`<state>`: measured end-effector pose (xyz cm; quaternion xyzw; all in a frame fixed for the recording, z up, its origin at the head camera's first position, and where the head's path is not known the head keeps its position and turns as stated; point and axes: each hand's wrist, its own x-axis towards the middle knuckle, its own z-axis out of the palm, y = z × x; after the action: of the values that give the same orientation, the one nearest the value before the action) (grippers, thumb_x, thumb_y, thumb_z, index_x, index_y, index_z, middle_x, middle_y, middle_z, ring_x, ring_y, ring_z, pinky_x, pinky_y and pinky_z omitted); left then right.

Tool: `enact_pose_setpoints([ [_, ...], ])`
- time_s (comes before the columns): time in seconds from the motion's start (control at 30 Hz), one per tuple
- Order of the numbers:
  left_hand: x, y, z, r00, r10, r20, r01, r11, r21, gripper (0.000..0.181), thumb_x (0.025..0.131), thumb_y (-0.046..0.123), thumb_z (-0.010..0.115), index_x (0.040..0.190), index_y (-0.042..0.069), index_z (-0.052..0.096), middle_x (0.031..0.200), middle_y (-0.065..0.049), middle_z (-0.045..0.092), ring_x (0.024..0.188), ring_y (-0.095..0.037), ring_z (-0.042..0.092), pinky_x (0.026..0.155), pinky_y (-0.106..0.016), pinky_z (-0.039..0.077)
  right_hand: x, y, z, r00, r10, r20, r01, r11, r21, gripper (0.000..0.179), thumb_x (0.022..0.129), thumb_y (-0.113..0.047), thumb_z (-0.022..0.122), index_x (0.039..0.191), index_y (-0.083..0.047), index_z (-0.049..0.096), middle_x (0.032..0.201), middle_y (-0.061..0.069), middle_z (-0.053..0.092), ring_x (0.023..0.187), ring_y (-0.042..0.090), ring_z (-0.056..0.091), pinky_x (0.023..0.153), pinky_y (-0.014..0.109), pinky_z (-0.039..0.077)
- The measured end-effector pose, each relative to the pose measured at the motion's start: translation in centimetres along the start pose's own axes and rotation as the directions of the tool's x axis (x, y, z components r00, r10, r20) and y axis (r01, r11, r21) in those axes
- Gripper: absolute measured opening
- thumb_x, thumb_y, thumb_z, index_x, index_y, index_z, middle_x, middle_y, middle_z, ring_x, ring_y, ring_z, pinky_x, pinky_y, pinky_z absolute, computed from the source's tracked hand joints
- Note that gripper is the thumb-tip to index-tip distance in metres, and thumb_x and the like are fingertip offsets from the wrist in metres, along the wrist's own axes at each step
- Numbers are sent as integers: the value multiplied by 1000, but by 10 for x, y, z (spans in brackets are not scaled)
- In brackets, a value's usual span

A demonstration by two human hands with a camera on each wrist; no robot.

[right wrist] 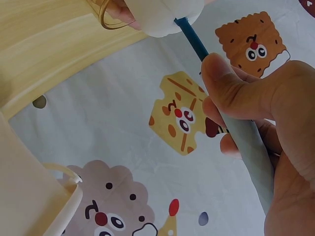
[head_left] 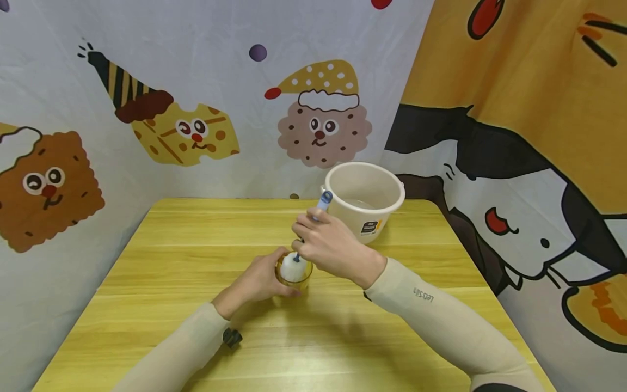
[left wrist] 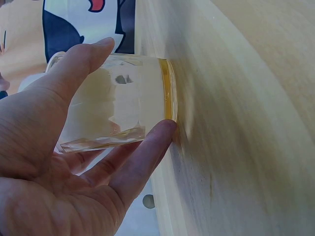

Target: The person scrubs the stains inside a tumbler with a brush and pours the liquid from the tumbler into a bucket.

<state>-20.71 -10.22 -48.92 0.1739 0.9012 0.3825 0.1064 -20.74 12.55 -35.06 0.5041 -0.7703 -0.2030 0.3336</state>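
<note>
A pale cloth [head_left: 210,32] printed with cartoon snacks hangs behind a light wooden worktop [head_left: 196,234], and a cloth section with a black-and-white cartoon animal [head_left: 519,207] covers the side to the right. In the head view, a clear, amber-tinted glass [head_left: 302,283] is over the worktop with its mouth facing up. The left hand [head_left: 262,277] grasps it from its left side, thumb and fingers spread around the wall. A sponge brush [head_left: 293,268] has its white head down in the mouth of the glass, and its blue handle [head_left: 325,202] rises above the glass, tilted back and to the right. The right hand [head_left: 328,239] is clenched around that handle, above and to the right of the glass. A cream bucket [head_left: 352,218] with a dark label [head_left: 370,226] is behind the glass and to its right. Both forearms, in pale sleeves [head_left: 436,316], reach in from the near side of the glass. In the left wrist view, the thumb lies along one side of the glass and the fingers support the other, one fingertip at its base; whether the base touches the worktop cannot be told. In the right wrist view, thumb and fingers pinch the handle, the white head sits at the rim of the glass, and the bucket is well apart from the glass.
</note>
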Motion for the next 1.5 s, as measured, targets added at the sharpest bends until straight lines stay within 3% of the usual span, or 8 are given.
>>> enact_pose_setpoints([
  [1.1, -2, 2, 0, 999, 39, -6, -39, 999, -8, 86, 82, 40, 109, 151, 16, 62, 127, -4, 81, 109, -17, 75, 95, -45, 65, 1, 2, 5, 1000, 29, -4, -29, 1000, -7, 17, 94, -11, 92, 92, -26, 87, 103, -4, 78, 108, 20, 67, 112, 39, 49],
  [1.5, -2, 2, 0, 1000, 19, -7, -19, 1000, 6, 89, 82, 41, 109, 152, 14, 61, 128, -5, 80, 110, -19, 76, 96, -47, 65, 1, 2, 8, 999, 39, -3, -39, 999, -5, 15, 95, -11, 91, 92, -25, 87, 105, -3, 81, 110, 20, 69, 114, 39, 48],
])
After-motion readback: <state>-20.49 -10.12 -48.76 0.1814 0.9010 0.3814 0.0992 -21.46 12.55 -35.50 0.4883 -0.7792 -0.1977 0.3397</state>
